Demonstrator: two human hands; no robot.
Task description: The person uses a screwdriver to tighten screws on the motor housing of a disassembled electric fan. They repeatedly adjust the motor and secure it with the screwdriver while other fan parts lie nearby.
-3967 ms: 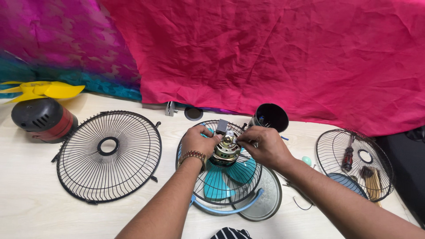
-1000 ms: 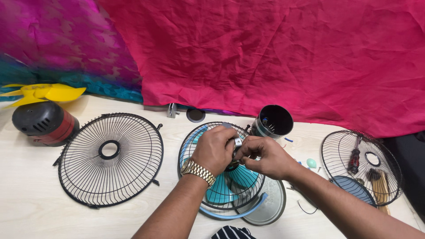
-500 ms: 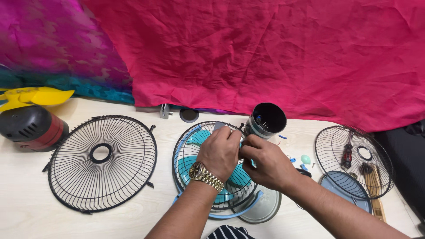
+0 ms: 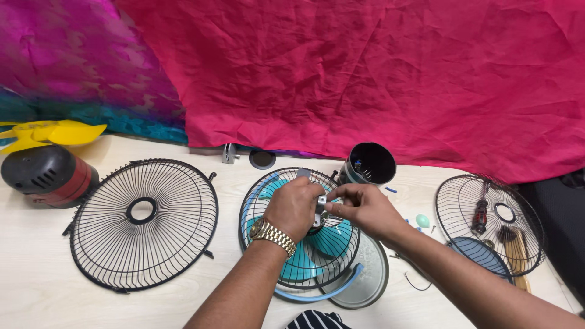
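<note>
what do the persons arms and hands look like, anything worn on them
Both forearms are bare, with no sleeves in view and no gloves on either hand. The left hand has a gold-coloured metal wristwatch with a link band at the wrist. The right hand shows no watch or band, and no rings are visible on the fingers that can be seen.

Both forearms are bare, with no sleeves in view. The left hand (image 4: pixel 295 207) has a gold-coloured metal wristwatch (image 4: pixel 271 234) with a linked band on its wrist. The right hand (image 4: pixel 365 210) wears no ring, band or glove. At the near edge, between the arms, shows a piece of dark clothing with white stripes (image 4: pixel 314 320).
</note>
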